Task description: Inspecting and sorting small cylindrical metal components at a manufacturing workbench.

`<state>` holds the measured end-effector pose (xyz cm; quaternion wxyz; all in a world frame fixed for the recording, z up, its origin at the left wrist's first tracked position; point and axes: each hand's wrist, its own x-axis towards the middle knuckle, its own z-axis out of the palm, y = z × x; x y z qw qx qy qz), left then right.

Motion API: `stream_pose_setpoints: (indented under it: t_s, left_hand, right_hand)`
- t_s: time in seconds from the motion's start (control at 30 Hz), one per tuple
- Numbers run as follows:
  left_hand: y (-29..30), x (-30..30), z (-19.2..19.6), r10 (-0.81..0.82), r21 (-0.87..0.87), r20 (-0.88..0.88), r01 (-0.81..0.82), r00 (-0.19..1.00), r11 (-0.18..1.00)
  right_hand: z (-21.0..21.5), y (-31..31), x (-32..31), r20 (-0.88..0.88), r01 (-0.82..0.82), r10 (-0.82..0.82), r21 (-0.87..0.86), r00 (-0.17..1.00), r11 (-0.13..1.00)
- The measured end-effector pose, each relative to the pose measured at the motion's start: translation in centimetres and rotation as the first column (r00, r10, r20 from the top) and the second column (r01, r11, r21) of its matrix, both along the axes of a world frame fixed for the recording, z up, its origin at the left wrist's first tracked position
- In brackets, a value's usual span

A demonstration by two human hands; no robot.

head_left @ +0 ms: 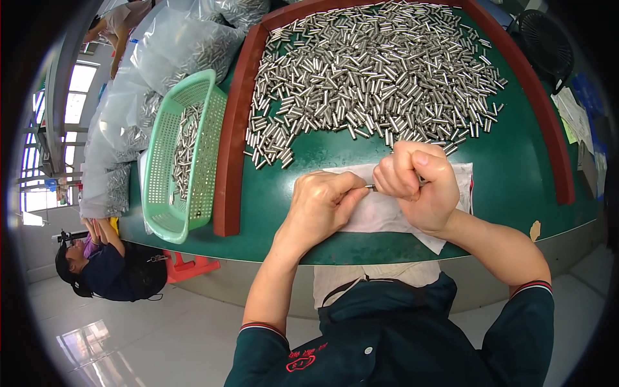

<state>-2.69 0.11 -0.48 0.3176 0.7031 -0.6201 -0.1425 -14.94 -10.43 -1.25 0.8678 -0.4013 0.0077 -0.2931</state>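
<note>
2 hands are meeting over a white cloth [387, 216] that is lying flat on the near part of the green desk [516, 187]. The left hand [320, 205] is pinching the end of a small metal pin [371, 188] between thumb and fingers, and the right hand [418, 182] is curling into a closed fist around the pin's other end, so only a short bright stretch of the pin is showing between the 2 hands. How much of the pin is sitting inside the right fist cannot be told.

Just beyond the hands, a wide heap of metal pins [380, 77] is spreading across the desk, with its nearest strays lying just past the cloth's far edge. A red raised border [231, 148] is curving around the green surface on the left, the far side and the right. Outside that border on the left, a light green plastic basket [213, 116] is holding more pins. Farther left and behind it, clear plastic bags [161, 51] of pins are piling up. At far right, a black fan [545, 42] is standing beside the desk. On the floor at lower left, another person [103, 264] is crouching.
</note>
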Motion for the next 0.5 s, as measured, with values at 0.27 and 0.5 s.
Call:
stream_pose_setpoints:
  t_s: [0.27,0.5]
  left_hand:
    - [-0.04,-0.1,-0.14,-0.022,-0.018,-0.026,0.021,0.999,1.0]
    - [-0.14,0.05,0.06,-0.027,0.02,-0.06,0.028,0.998,0.999]
  right_hand:
    - [0.07,0.15,0.14,-0.031,0.006,-0.006,-0.008,0.999,1.0]
    - [0.53,0.52,0.54,-0.115,0.034,-0.041,-0.059,0.993,0.998]
